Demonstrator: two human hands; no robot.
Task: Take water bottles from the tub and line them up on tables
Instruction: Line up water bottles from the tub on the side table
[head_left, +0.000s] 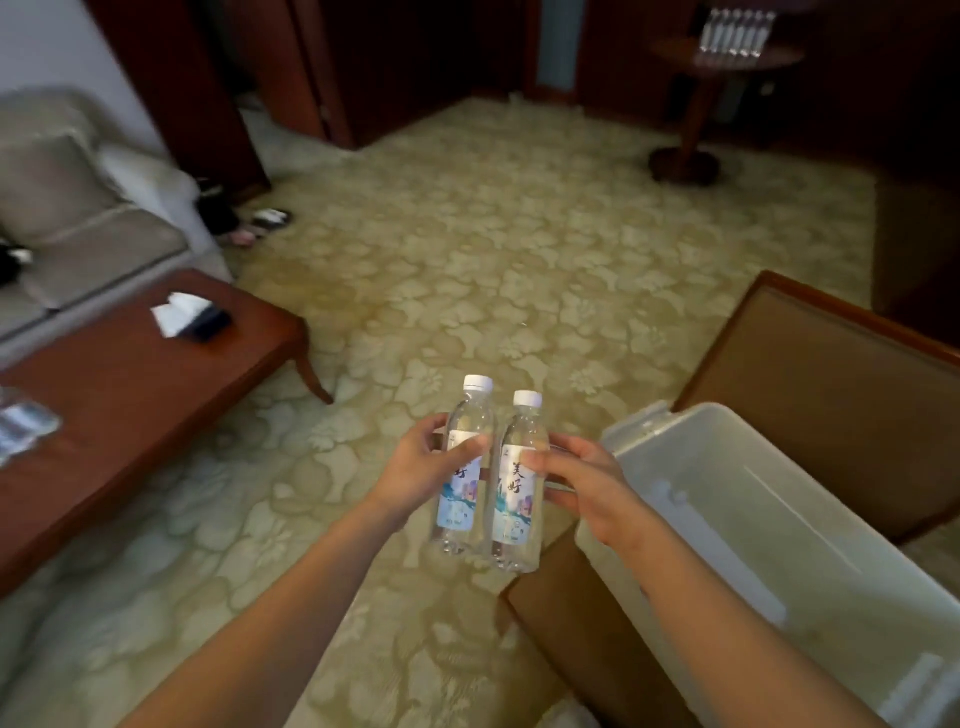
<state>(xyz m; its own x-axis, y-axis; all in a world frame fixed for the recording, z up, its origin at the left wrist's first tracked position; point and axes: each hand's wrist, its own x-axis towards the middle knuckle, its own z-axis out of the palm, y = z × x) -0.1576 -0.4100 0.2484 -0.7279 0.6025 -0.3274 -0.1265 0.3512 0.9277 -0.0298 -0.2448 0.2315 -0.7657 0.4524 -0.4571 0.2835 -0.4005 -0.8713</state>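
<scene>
Left hand (415, 467) grips the left bottle (457, 504) round its upper label, thumb across the front, fingers curled behind. Right hand (582, 483) grips the right bottle (517, 499) the same way, thumb on the label front, fingers wrapped from the right side. Both bottles are upright and side by side, touching or nearly so; cannot tell which. White caps on, clear water, blue-and-white labels with dark characters. The left bottle sits a bit higher in frame than the right. Both are held in the air over the carpet (519, 234), just left of the tub (649, 422).

Tub: translucent white plastic, rectangular, open top, set on the brown seat of a chair (831, 405). The chair's wood-framed back rises behind the tub. The right forearm overlaps the tub's near-left corner in view.

Well left of the tub: low table (130, 405), red-brown wood, with white paper (174, 312) and a dark item (210, 323) touching it on top. At that table's left edge are blurred clear shapes (21, 426), too smeared to name. Further left of the tub, past the low table: beige sofa (78, 234) with a cushion. Slippers (262, 221) lie on the floor by the sofa end.

Far beyond the tub, top right: round table (727, 58) on a pedestal, with a row of bottles (737, 31) standing on it, tight together. Dark wood panelling runs along the back.
</scene>
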